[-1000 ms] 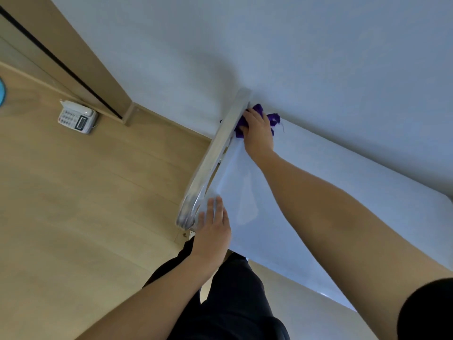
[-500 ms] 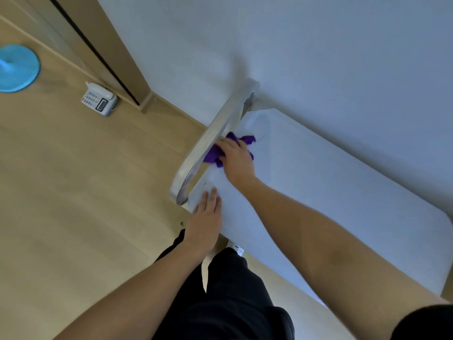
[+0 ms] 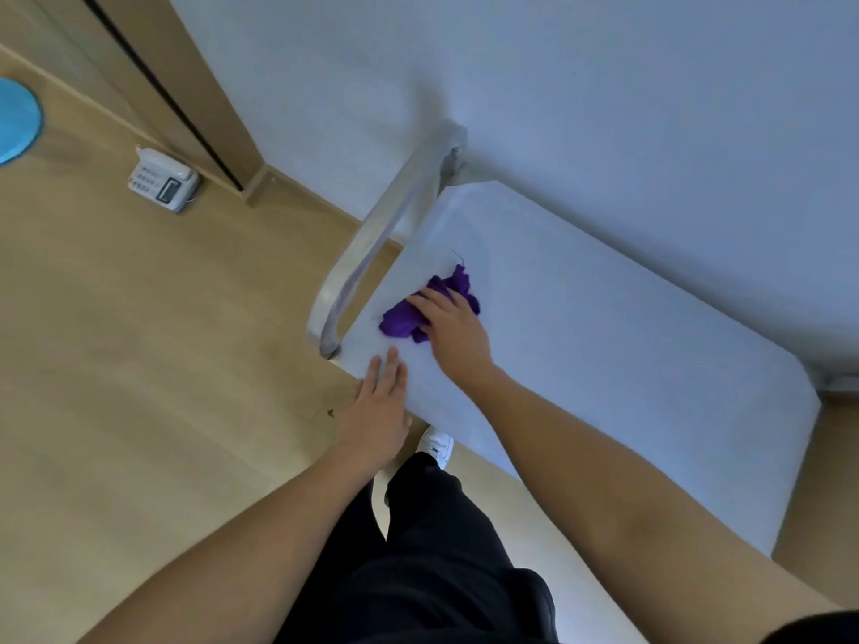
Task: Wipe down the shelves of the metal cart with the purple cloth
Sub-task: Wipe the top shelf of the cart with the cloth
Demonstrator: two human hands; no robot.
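The metal cart's top shelf (image 3: 627, 346) is a pale flat sheet running from centre to right, with a curved metal handle (image 3: 376, 234) at its left end. A crumpled purple cloth (image 3: 409, 318) lies on the shelf near that end. My right hand (image 3: 453, 334) lies on top of the cloth and presses it against the shelf, fingers spread over it. My left hand (image 3: 376, 411) rests flat on the shelf's near left corner, fingers straight, holding nothing.
The cart stands against a white wall (image 3: 604, 109). A white desk phone (image 3: 162, 185) sits on the wooden floor by a door frame at upper left, and a blue round object (image 3: 16, 120) shows at the left edge. My dark trousers and a white shoe (image 3: 437, 446) are below the shelf.
My right hand has dragged the purple cloth from the far left corner by the handle toward me along the shelf's left end. The left hand has stayed on the near corner.
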